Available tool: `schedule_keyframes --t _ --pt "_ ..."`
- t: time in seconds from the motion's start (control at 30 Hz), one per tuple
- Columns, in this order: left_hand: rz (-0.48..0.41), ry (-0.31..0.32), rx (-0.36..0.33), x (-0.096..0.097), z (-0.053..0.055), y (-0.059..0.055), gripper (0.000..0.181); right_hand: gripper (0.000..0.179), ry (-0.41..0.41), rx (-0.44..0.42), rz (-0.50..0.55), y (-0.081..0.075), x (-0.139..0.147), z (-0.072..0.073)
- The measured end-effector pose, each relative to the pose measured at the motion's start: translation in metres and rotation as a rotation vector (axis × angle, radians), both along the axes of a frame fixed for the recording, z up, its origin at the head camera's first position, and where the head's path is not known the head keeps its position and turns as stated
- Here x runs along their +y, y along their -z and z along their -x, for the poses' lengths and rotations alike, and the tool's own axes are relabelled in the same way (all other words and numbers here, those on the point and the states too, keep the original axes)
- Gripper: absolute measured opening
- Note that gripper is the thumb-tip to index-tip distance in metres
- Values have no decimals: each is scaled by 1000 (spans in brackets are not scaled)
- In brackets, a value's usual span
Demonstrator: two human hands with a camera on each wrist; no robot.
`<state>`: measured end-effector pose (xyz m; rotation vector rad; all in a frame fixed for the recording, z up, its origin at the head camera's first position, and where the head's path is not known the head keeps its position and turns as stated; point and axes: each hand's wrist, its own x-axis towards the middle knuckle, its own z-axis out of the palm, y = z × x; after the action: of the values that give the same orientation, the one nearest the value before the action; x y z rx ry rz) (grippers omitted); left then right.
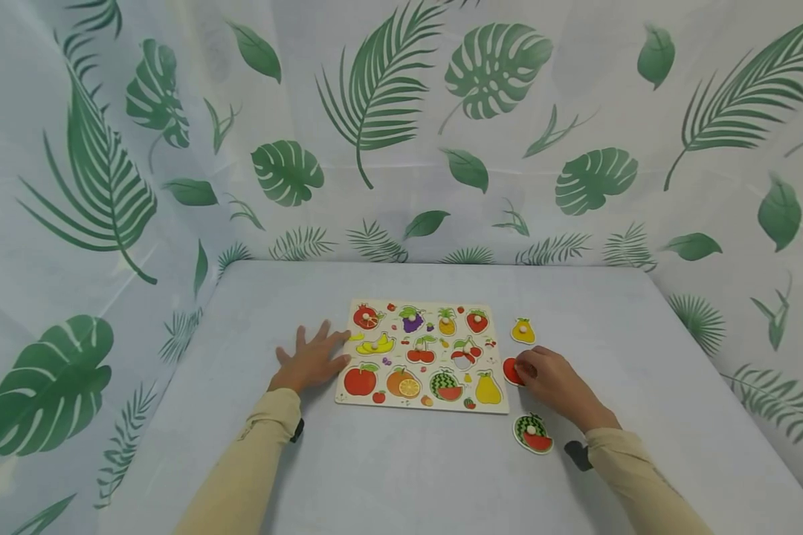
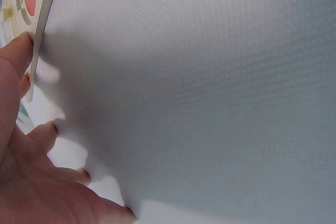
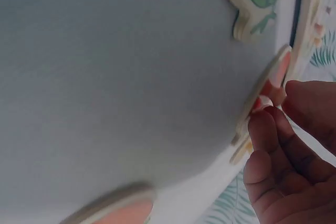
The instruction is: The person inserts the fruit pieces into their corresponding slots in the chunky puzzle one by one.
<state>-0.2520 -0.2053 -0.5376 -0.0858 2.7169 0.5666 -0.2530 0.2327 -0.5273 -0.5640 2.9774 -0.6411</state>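
Note:
A wooden fruit puzzle board (image 1: 421,406) lies flat on the table. My left hand (image 1: 312,358) rests at its left edge with fingers spread, the thumb (image 2: 21,51) touching the board's side. To the right of the board, my right hand (image 1: 555,383) pinches a red fruit puzzle piece (image 1: 511,371) by its knob; the fingers hide much of it, so its exact fruit is unclear. A yellow pear piece (image 1: 524,331) lies beyond that hand, and a watermelon piece (image 1: 532,434) lies nearer the front.
Knobbed pieces such as the strawberry (image 1: 477,321) and bananas (image 1: 375,345) sit in the board's upper rows. A peach-coloured piece (image 3: 121,213) shows low in the right wrist view. Leaf-patterned cloth (image 1: 401,148) hangs behind the pale table (image 1: 401,475).

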Motion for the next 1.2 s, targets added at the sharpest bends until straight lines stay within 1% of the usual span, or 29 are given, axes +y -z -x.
schedule_keyframes --t 0.1,0.33,0.53,0.67,0.73,0.9,1.07,1.2 --pt "4 0 1 0 0 -1 67 15 -15 -9 -12 2 -4 4" --pt "7 5 5 0 -1 -1 67 16 -13 -26 -27 3 -7 7" --pt "9 10 11 0 -1 0 67 15 -1 15 -24 -4 -8 8" --pt "6 7 10 -1 0 1 67 13 -33 44 6 -11 -18 10" --pt "7 4 5 -1 0 1 67 12 -65 56 24 -14 -27 11" --pt "9 1 -3 -2 1 3 67 10 -131 39 64 -19 -59 11" --pt "16 -2 -2 -3 0 3 67 10 -173 15 91 -18 -97 12" --pt "17 5 4 -2 0 2 67 10 -227 29 97 -15 -125 10"
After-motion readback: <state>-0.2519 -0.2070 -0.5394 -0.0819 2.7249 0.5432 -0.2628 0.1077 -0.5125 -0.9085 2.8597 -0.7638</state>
